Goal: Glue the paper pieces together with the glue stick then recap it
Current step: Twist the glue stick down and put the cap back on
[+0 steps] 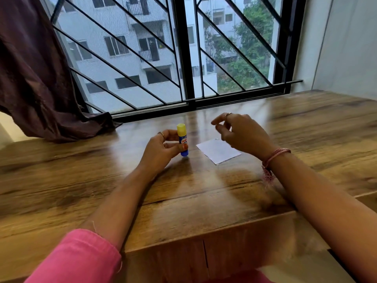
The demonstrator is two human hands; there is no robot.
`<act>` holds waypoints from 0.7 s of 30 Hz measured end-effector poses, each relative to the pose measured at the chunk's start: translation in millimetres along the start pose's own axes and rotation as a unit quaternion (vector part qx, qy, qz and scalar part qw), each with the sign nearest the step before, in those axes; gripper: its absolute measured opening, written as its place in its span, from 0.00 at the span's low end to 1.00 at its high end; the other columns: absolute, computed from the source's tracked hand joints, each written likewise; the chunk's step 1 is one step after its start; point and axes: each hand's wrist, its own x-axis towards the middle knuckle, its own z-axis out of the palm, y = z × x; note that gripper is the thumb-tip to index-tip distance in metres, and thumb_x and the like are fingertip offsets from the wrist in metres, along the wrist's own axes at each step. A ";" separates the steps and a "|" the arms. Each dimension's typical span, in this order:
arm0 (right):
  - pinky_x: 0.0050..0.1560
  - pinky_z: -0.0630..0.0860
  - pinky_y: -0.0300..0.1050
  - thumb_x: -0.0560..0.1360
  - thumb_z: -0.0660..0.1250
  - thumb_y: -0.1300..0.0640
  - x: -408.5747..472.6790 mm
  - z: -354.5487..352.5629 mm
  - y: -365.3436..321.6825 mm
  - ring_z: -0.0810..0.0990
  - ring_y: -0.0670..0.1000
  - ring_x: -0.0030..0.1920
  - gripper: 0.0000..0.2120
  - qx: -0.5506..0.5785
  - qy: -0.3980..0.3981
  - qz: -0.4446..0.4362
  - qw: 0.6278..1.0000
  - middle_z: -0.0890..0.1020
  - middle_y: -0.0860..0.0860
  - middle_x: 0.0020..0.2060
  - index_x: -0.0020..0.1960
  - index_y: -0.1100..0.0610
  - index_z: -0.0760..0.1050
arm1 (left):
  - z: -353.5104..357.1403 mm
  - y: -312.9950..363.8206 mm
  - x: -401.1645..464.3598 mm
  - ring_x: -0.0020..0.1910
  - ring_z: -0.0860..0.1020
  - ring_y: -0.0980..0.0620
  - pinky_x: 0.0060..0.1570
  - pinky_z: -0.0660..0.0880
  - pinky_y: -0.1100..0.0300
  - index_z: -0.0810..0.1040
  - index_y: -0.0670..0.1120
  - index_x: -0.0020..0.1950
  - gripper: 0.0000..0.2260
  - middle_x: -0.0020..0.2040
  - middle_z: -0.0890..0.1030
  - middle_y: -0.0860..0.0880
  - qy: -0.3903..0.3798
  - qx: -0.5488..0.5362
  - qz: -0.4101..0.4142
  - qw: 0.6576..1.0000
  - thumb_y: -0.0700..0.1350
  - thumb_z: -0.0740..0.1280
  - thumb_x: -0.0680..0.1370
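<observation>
Upright on the wooden table [204, 190], the glue stick [182, 139] stands with its blue base touching the surface and its yellow cap [181, 129] seated on top. Left of the glue stick, the left hand [163, 148] grips it: the thumb presses the front of the blue barrel low down, and the curled fingers wrap the far side just under the cap. A ring [161, 133] sits on one of those fingers, and a pink sleeve [81, 260] covers the upper arm nearer the camera.

Right of the glue stick, and near it, a white piece of paper [218, 151] lies flat on the table, turned so that one corner points toward the person. Whether it is one sheet or several stacked together cannot be told.

Further right of the glue stick, the right hand [238, 133] hovers above the far corner of the paper, holding nothing. Its fingers are loosely bent and spread, with the thumb and forefinger a little apart; it does not seem to touch the paper. A ring [228, 114] shows on one finger and a pink thread band [273, 158] is tied round the wrist.

Behind the glue stick, a barred window [183, 54] runs along the far edge of the table, and a dark curtain [36, 74] hangs to its left, its hem resting on the tabletop.
</observation>
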 end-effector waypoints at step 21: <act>0.36 0.76 0.43 0.77 0.59 0.58 7.5 -3.2 22.6 0.81 0.51 0.27 0.10 0.029 0.009 0.090 0.995 0.84 0.53 0.33 0.51 0.52 0.78 | 4.6 -2.8 0.9 0.47 0.80 0.58 0.44 0.74 0.69 0.74 0.47 0.59 0.17 0.53 0.80 0.52 -0.003 0.060 -0.029 0.998 0.35 0.70 0.73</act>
